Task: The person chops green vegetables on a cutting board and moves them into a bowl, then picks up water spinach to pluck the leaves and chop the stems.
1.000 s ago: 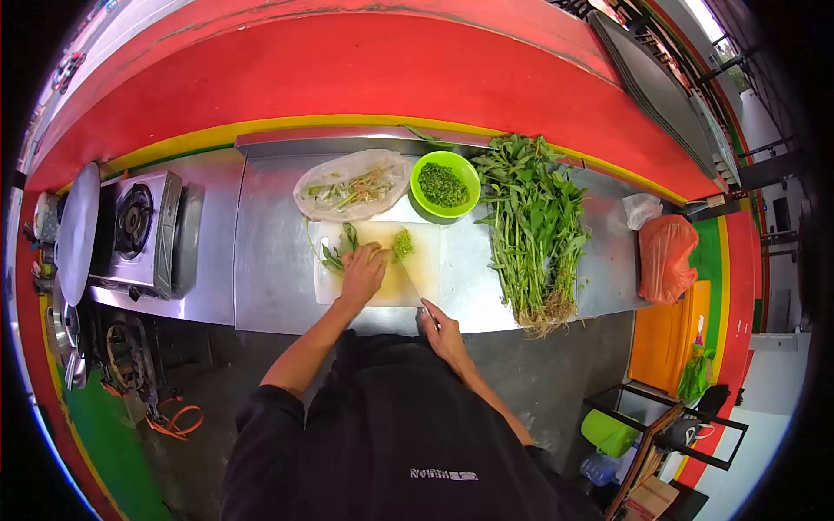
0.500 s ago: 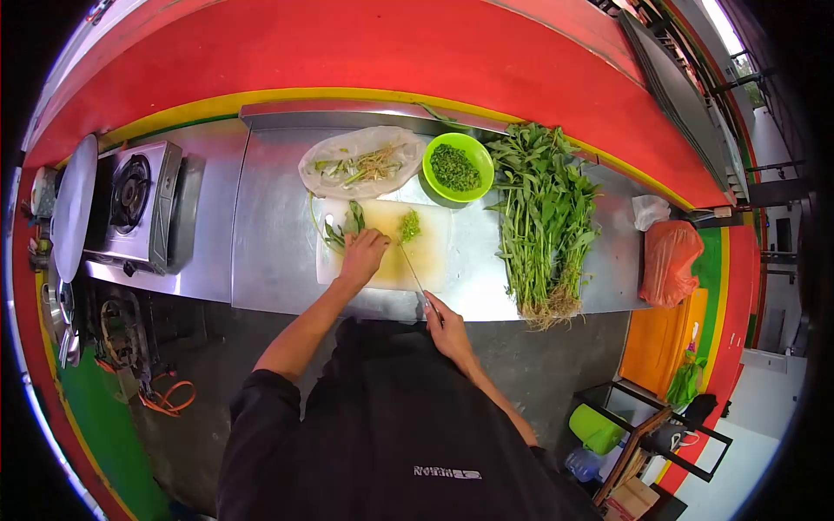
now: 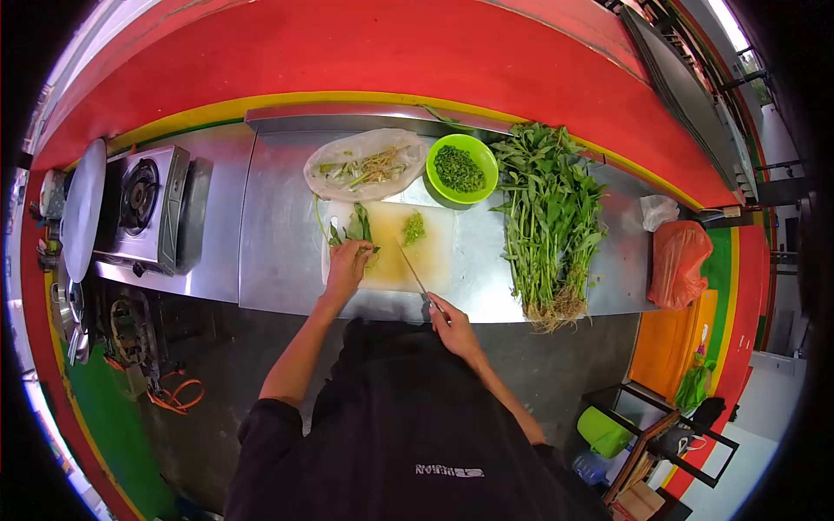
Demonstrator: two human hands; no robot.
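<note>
A white cutting board point(image 3: 434, 252) lies on the steel counter, with a small pile of chopped greens point(image 3: 413, 228) near its top right. My right hand point(image 3: 452, 326) is wrapped round the handle of a knife point(image 3: 413, 273), whose blade rests over the board and points up and left. On the board's left part, my left hand point(image 3: 349, 262) pinches green leaves point(image 3: 358, 224). Beyond the board, a clear plastic bag point(image 3: 408, 174) holds roots and stems. Beside it, a green bowl point(image 3: 460, 169) contains chopped greens. A large bunch of leafy stems point(image 3: 552, 221) lies to the right.
A gas stove point(image 3: 143, 207) and a round grey lid-like disc point(image 3: 84, 210) stand at the left. An orange-red plastic bag point(image 3: 679, 263) sits at the counter's right end. A red wall point(image 3: 391, 52) borders the back.
My left hand has shifted slightly left and away from the knife, still with the leaves. The knife stays in my right hand. The whole view has moved slightly.
</note>
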